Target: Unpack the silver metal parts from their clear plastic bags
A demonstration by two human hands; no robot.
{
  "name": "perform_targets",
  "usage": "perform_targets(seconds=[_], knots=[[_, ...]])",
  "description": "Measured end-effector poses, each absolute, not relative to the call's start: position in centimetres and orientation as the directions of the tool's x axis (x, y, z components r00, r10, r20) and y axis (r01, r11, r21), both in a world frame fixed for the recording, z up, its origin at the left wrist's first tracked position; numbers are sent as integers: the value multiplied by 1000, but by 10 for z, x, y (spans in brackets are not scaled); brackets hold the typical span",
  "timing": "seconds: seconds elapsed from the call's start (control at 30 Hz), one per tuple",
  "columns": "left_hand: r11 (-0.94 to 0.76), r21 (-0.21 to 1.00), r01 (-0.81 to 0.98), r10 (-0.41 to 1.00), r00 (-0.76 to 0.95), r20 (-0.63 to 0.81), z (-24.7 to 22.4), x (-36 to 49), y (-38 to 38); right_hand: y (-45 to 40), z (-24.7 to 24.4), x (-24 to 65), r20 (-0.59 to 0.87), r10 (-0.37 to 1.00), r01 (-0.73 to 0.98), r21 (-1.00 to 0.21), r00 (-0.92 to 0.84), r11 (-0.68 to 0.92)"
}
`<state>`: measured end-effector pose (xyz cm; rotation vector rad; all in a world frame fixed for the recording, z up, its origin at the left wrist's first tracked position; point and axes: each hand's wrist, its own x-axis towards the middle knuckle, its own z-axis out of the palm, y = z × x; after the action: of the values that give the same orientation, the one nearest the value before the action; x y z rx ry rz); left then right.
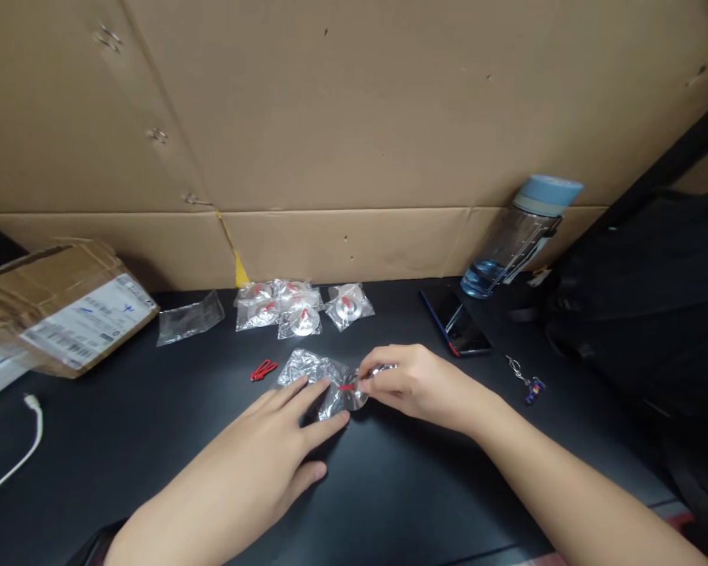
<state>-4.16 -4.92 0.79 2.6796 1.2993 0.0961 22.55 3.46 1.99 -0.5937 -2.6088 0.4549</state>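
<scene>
Fingers spread, my left hand (283,436) rests at the near edge of a crinkled clear plastic bag (300,365), its fingertips touching or just over the film. From the other side, my right hand (410,384) pinches a small shiny metal disc (359,399) at the bag's right end. A short red cord (345,387) shows across the disc between my hands. My right fingers hide part of the disc, and I cannot tell how much of it is inside the bag. To the left lies a loose looped red cord (263,370).
Behind lie several bagged metal discs with red cords (304,321), one bagged disc (348,306) apart, and a flat clear bag (189,318). Left are a cardboard box (64,306) and white cable (35,424); right, a phone (457,321), bottle (513,244), keychain (532,388) and black bag (643,314).
</scene>
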Motion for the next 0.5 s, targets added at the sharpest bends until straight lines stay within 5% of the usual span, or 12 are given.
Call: perform_targets(seconds=[0.3,0.5], knots=[[-606,194,771,788,615,22,11,-39,-43,31,23,226,404,476,332,-375,-781,865],[-598,216,772,791,612,4,12,-41,-44,32,22,226,307,494,357,-408,-813,840]])
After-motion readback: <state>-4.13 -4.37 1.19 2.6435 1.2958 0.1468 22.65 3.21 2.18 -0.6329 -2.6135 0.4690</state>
